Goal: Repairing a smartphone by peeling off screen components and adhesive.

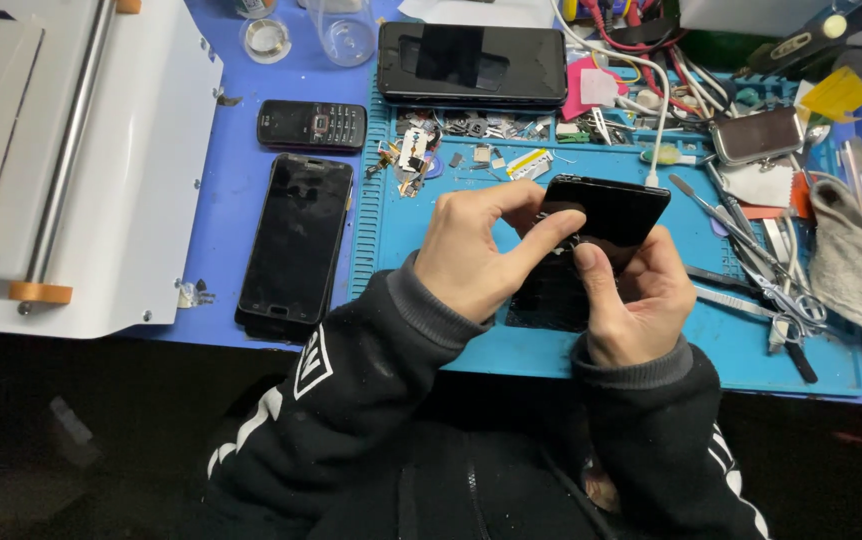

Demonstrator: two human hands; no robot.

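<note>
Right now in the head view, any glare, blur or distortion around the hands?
Head view: sharp overall, both hands crisp, left hand, right hand; soft ceiling reflections on the glossy black slab phone they hold and the large black phone lying flat above; wide-angle bowing at the white machine; lower frame falls dark.

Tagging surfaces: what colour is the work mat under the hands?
Blue-teal work mat, lying on a darker blue table; clearest in the head view.

A glossy black phone [606, 215] sits above a teal work mat [511, 345]; the table [241, 200] is blue, the machine [141, 160] white, the cloth [856, 265] grey, sleeves [351, 400] black with white stripes.
</note>
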